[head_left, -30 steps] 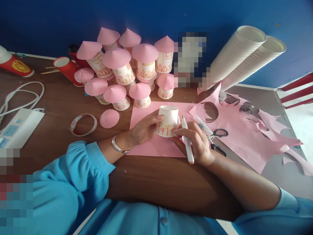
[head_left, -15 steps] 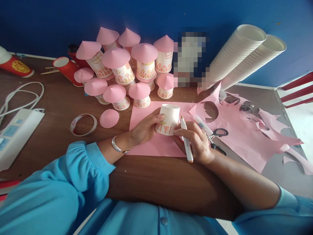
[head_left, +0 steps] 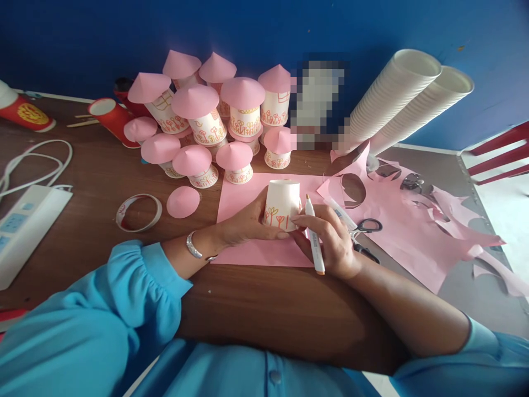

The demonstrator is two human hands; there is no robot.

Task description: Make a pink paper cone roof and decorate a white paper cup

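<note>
My left hand (head_left: 250, 218) is closed around the left and lower side of a white paper cup (head_left: 283, 198), which is upside down and bears red and yellow flowers drawn near its rim. Between the fingers of my right hand (head_left: 333, 237) is a white marker pen (head_left: 315, 242), its orange tip pointing up and away from the cup. The fingertips of that hand also meet the cup's lower right side. Beneath both hands lies a pink sheet of paper (head_left: 235, 256) on the brown table.
Several cup houses with pink cone roofs (head_left: 194, 102) stand at the back. Scissors (head_left: 366, 226) and cut pink paper (head_left: 417, 242) lie to the right, before leaning stacks of cups (head_left: 392, 88). Leftward are a tape ring (head_left: 157, 218), a pink cone (head_left: 182, 202) and a power strip (head_left: 35, 231).
My left hand has shifted its hold lower around the cup, its thumb no longer on the cup's front. My right hand keeps the marker in nearly the same pose.
</note>
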